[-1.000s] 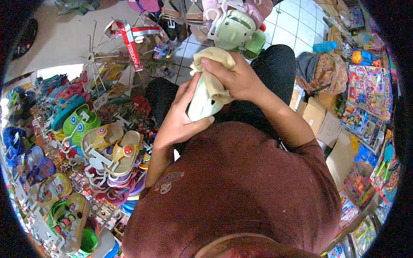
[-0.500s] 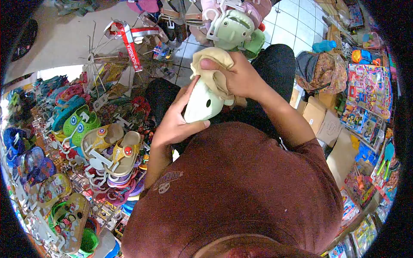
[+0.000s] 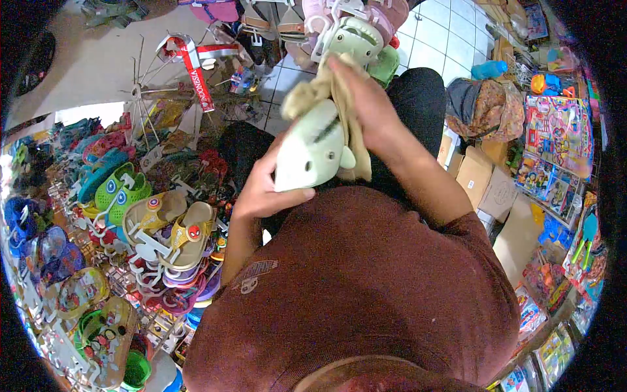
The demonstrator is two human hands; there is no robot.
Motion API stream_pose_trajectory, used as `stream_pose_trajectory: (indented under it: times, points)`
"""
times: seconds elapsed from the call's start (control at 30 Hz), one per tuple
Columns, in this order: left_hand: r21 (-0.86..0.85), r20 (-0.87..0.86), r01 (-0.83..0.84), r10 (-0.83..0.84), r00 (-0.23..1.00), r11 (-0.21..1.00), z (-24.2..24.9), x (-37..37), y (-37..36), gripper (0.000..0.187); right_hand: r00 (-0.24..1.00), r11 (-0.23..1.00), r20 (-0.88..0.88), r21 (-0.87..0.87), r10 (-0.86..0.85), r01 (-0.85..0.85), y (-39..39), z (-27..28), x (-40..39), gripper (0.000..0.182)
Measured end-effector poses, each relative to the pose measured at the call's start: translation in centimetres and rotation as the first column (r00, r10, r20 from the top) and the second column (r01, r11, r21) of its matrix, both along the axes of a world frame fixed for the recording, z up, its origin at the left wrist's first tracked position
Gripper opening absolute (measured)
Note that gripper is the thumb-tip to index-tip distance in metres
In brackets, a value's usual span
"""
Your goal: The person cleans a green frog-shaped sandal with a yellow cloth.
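A pale green clog (image 3: 307,153) with a small animal face sits in my left hand (image 3: 264,183). The thumb lies along its lower edge, and the fingers are hidden behind it. My right hand (image 3: 369,104) grips a beige cloth (image 3: 304,97), which drapes over the clog's upper end and down its right side. Part of the clog is covered by this cloth. Just beyond my hands hangs a similar pale green clog (image 3: 353,40) on a white hanger, among pink ones.
Many sandals on hangers (image 3: 189,232) crowd the left side. A bare wire frame (image 3: 137,91) with a red and white ribbon (image 3: 196,75) stands behind them. To the right are an opened cardboard box (image 3: 483,179), a patterned bag (image 3: 490,111) and packaged toys (image 3: 558,137).
The clog has turned so more of its face and its dark slot show. My right hand has moved the cloth from the clog's top toward its right side.
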State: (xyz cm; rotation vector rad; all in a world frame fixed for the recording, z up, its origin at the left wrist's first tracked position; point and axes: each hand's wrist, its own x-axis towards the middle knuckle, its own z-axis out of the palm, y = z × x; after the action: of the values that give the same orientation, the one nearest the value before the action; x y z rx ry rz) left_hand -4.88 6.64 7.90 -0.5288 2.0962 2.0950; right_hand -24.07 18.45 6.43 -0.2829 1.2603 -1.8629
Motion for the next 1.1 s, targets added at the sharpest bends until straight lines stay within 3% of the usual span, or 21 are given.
stream_pose_trajectory:
  times: [0.03,0.07,0.1,0.2,0.23,0.27,0.3,0.33,0.37,0.47,0.5,0.6,0.63,0.73,0.77,0.8,0.83,0.93,1.07,1.1]
  points:
    - [0.090,0.025,-0.013,0.011,1.000,0.996,0.1,0.6,-0.2,0.074,0.989,0.998,0.145,-0.069,0.003,0.007,-0.1,-0.7,-1.1,0.032]
    - [0.257,-0.136,-0.156,0.195,0.971,0.954,0.1,0.5,0.7,0.063,0.949,0.981,0.315,-0.187,0.009,0.053,0.1,-0.9,-1.5,0.038]
    - [0.240,-0.030,-0.162,0.174,0.984,0.957,0.1,0.8,0.3,0.063,0.878,0.951,0.477,-0.286,0.034,0.118,0.3,-0.4,-1.8,0.045]
    - [0.271,-0.016,-0.269,0.284,0.959,0.924,-0.5,1.4,0.6,0.063,0.765,0.725,0.453,-0.689,0.457,-0.025,1.5,1.9,-2.3,0.048]
    - [0.300,-0.065,-0.303,0.337,0.939,0.905,-0.8,1.3,0.8,0.063,0.903,0.936,0.406,-0.351,0.139,0.014,2.3,0.6,-1.9,0.048]
    - [0.254,-0.039,-0.262,0.280,0.959,0.931,-1.3,1.4,0.5,0.064,0.940,0.918,-0.202,-0.236,0.275,-0.319,2.0,0.8,-1.8,0.046]
    - [0.211,-0.013,-0.218,0.225,0.974,0.953,-1.8,1.6,0.0,0.064,0.646,0.911,-0.723,-0.059,0.244,-0.409,1.4,2.2,-1.5,0.046]
    - [0.170,0.016,-0.173,0.173,0.985,0.970,-2.0,1.6,-0.2,0.065,0.610,0.947,-0.766,-0.008,0.200,-0.321,0.9,3.3,0.2,0.043]
    - [0.215,0.007,-0.184,0.186,0.982,0.959,-1.9,1.2,-0.1,0.065,0.738,0.960,-0.632,0.030,0.235,-0.280,0.7,3.5,0.6,0.040]
    - [0.312,-0.011,-0.207,0.221,0.975,0.927,-1.5,0.3,0.4,0.067,0.922,0.991,-0.379,-0.066,0.081,-0.114,-0.4,1.8,1.3,0.037]
    - [0.321,-0.012,-0.205,0.221,0.975,0.925,-1.9,0.2,0.3,0.068,0.910,0.997,-0.412,-0.033,0.049,-0.069,-0.6,1.1,1.2,0.035]
    - [0.355,0.008,-0.234,0.248,0.969,0.905,-2.4,0.1,0.7,0.073,0.991,0.997,-0.119,0.043,0.068,-0.063,-1.1,0.2,0.9,0.035]
    - [0.366,0.012,-0.246,0.259,0.966,0.898,-2.5,0.0,0.7,0.074,0.985,0.999,0.169,-0.010,0.043,-0.042,-0.8,1.2,1.2,0.036]
    - [0.363,0.014,-0.264,0.278,0.960,0.893,-3.6,0.5,0.3,0.080,0.938,0.997,0.339,-0.045,0.073,-0.062,-0.6,2.1,1.1,0.040]
    - [0.377,0.027,-0.246,0.255,0.966,0.893,-4.1,0.8,-0.1,0.082,0.998,0.996,0.018,-0.067,0.054,-0.053,-0.6,1.7,1.3,0.041]
    - [0.391,0.041,-0.228,0.231,0.972,0.891,-4.4,1.0,-0.6,0.083,0.953,0.995,-0.303,-0.091,0.020,-0.050,-0.6,1.0,1.6,0.042]
    - [0.407,0.054,-0.211,0.207,0.977,0.889,-4.6,1.1,-0.7,0.085,0.806,0.992,-0.592,-0.113,-0.022,-0.056,-0.5,0.7,1.7,0.043]
    - [0.462,0.004,-0.196,0.219,0.976,0.865,-4.1,0.6,0.0,0.088,0.846,0.993,-0.522,0.008,0.103,-0.116,0.1,1.1,1.6,0.044]
    - [0.541,-0.042,-0.155,0.211,0.977,0.827,-4.6,0.2,0.6,0.090,0.958,1.000,-0.286,-0.005,-0.022,0.022,-0.2,1.6,1.9,0.036]
    - [0.546,-0.050,-0.152,0.213,0.976,0.824,-4.8,0.2,0.7,0.090,0.971,1.000,-0.238,-0.004,0.007,-0.008,-0.2,1.3,1.5,0.036]
